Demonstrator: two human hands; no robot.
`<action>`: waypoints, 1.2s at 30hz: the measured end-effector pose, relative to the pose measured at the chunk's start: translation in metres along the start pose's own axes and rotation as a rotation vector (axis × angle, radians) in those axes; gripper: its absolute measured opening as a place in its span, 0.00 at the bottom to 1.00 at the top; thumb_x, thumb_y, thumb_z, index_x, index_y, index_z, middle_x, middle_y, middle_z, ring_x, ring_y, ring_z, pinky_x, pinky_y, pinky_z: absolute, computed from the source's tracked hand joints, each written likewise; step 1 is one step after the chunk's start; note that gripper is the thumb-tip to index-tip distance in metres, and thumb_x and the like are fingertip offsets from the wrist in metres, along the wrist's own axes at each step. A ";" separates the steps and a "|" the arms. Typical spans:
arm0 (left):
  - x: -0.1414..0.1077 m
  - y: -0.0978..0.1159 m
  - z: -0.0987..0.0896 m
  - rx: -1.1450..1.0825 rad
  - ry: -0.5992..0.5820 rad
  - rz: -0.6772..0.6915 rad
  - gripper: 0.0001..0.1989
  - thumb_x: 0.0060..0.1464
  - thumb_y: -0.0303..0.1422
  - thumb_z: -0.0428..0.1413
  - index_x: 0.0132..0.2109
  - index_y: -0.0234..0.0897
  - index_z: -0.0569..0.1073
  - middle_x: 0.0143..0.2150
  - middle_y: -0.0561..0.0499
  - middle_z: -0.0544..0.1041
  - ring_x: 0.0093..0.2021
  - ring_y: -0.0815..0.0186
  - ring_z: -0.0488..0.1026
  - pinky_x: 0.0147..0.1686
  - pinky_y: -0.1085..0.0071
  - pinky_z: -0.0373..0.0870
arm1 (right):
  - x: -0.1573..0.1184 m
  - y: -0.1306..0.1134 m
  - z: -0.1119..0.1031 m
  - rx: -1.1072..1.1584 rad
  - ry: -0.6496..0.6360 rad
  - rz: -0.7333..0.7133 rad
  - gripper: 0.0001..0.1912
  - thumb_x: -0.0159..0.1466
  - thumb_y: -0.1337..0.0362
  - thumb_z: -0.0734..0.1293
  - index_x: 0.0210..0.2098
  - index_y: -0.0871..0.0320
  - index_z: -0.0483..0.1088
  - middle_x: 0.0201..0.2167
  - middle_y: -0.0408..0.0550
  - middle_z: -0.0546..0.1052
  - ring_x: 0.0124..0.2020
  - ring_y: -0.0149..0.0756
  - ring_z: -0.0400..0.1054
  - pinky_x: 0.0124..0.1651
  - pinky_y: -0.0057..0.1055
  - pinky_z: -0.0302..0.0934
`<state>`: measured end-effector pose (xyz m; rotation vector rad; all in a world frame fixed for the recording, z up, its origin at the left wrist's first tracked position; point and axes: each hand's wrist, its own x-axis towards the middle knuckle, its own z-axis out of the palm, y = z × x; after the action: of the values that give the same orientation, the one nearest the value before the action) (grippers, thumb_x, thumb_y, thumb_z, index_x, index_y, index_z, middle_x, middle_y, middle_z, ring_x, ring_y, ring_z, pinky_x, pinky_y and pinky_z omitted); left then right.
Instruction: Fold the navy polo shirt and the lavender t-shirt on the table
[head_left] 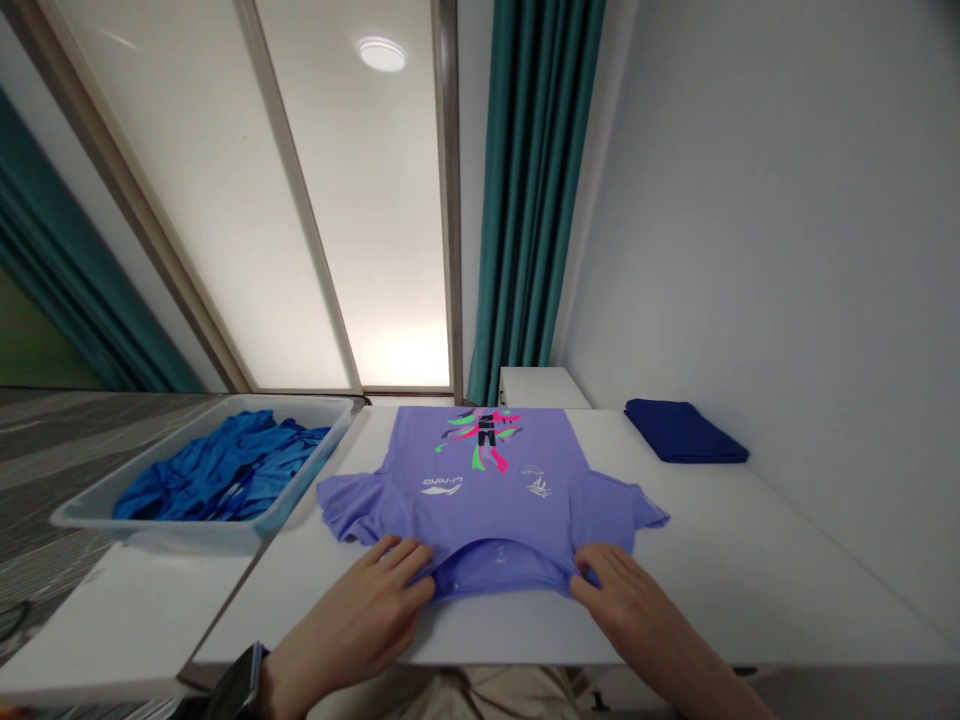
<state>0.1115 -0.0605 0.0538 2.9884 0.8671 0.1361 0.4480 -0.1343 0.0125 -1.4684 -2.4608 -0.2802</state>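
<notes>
A purple T-shirt (495, 510) lies spread front side up on the white table (720, 570), its neckline toward me and its sleeves out to both sides. White logos and a colourful printed figure show on its chest. My left hand (386, 600) pinches the fabric at the left side of the collar, fingers closed. At the right side of the collar, my right hand (619, 590) grips the cloth the same way. Between both hands the neck opening gapes a little, showing the inside of the back.
To the left stands a translucent plastic bin (180, 538) with crumpled blue clothes (232, 465) in it. A folded dark blue garment (684, 432) lies at the right by the wall. Behind the table are a white cabinet (544, 387) and a teal curtain (529, 200).
</notes>
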 end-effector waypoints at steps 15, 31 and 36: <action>0.021 -0.022 0.043 -0.115 0.179 -0.183 0.24 0.67 0.36 0.44 0.68 0.40 0.58 0.65 0.43 0.66 0.63 0.56 0.64 0.61 0.54 0.63 | 0.030 0.012 0.027 0.225 -0.032 0.181 0.22 0.67 0.71 0.54 0.58 0.58 0.67 0.56 0.56 0.72 0.57 0.42 0.64 0.59 0.43 0.60; 0.023 -0.040 0.064 -0.002 0.143 -0.185 0.30 0.66 0.45 0.46 0.70 0.45 0.52 0.70 0.45 0.56 0.69 0.53 0.53 0.65 0.47 0.52 | 0.032 0.000 0.059 0.012 -0.141 0.326 0.31 0.70 0.51 0.54 0.68 0.57 0.54 0.69 0.54 0.54 0.70 0.47 0.46 0.68 0.54 0.43; 0.009 -0.035 0.066 0.038 0.173 -0.181 0.30 0.65 0.45 0.47 0.71 0.46 0.51 0.71 0.46 0.56 0.69 0.52 0.53 0.66 0.47 0.52 | 0.021 -0.003 0.056 0.009 -0.117 0.315 0.30 0.70 0.48 0.54 0.67 0.54 0.56 0.68 0.54 0.56 0.69 0.49 0.48 0.67 0.58 0.42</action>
<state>0.1065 -0.0259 -0.0131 2.9467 1.1651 0.3821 0.4288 -0.1016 -0.0343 -1.8851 -2.2626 -0.1227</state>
